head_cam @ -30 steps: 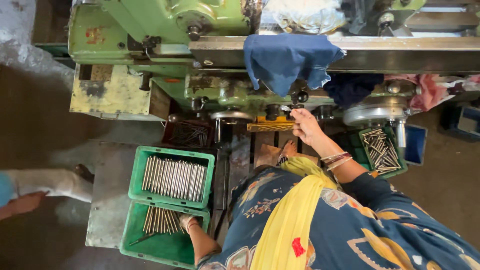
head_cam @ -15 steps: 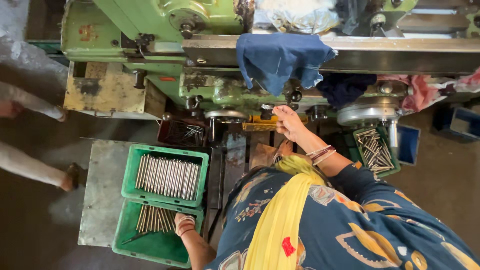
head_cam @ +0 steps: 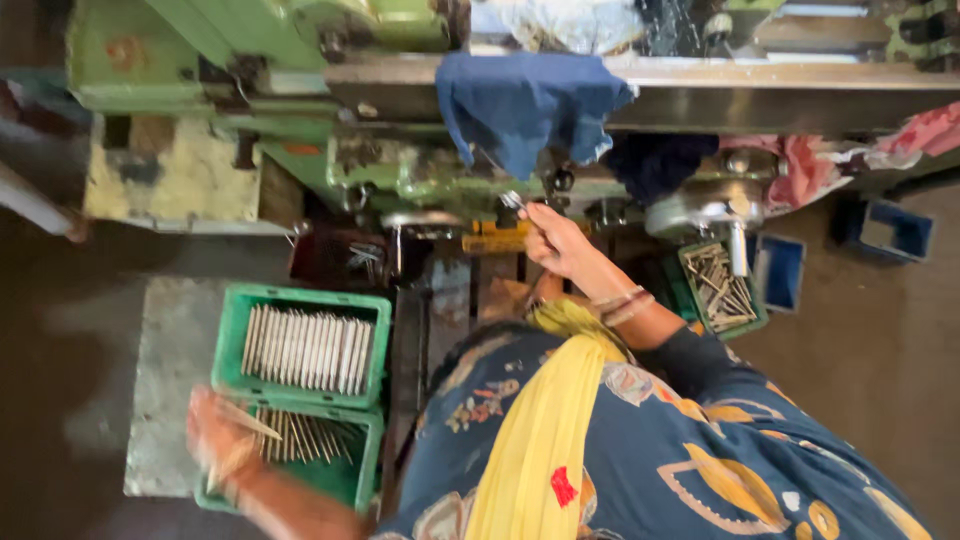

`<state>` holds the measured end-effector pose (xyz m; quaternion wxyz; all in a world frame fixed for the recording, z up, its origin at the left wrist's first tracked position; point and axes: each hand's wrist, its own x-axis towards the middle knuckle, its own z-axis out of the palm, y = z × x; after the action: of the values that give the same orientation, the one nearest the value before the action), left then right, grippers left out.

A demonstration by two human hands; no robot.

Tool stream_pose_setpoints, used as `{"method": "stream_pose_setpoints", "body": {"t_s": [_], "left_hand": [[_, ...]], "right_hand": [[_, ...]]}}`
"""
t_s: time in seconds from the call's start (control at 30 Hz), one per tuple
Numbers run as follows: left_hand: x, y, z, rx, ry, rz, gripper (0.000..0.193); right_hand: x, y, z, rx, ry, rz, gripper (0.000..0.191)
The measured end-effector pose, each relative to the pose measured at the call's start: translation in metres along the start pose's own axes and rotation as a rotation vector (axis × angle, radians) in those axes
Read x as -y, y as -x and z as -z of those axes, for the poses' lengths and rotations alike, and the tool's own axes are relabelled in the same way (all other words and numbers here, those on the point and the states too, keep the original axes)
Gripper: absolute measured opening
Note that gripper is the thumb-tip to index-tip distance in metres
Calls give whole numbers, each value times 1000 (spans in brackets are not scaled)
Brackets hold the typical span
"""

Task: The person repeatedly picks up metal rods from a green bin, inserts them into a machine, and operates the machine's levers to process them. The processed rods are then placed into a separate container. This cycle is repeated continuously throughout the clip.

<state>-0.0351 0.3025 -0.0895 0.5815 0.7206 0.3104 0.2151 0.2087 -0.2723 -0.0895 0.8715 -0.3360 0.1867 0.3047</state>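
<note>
My right hand (head_cam: 558, 243) is up at the green machine (head_cam: 400, 170), closed on a thin metal rod (head_cam: 512, 199) whose tip points at the machine's front. My left hand (head_cam: 222, 440), blurred by motion, is over the nearer green crate (head_cam: 355, 480) and grips a thin metal rod (head_cam: 250, 420). That crate holds several loose rods. Just beyond it, a second green crate (head_cam: 232, 335) has several rods laid side by side in a neat row.
A blue cloth (head_cam: 530, 105) hangs over the machine's steel bed. Right of my arm is a small green bin of metal pieces (head_cam: 722, 285), with blue bins (head_cam: 780, 270) beyond it. The crates rest on a grey slab (head_cam: 165, 390). A pink rag (head_cam: 930, 130) lies at the right.
My left hand has come up out of the nearer crate and moved left with a rod. My right hand stays at the machine front with its rod.
</note>
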Motion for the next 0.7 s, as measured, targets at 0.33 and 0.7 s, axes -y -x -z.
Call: {"method": "stream_pose_setpoints", "body": {"t_s": [0.33,0.7], "left_hand": [[-161,45,-324,987,347,129,49],[-181,71,-347,1097,712,584,31]], "right_hand": [[-12,-3,-74,13,66,-21,19],[-22,23,-106,-68,111,196,18]]}}
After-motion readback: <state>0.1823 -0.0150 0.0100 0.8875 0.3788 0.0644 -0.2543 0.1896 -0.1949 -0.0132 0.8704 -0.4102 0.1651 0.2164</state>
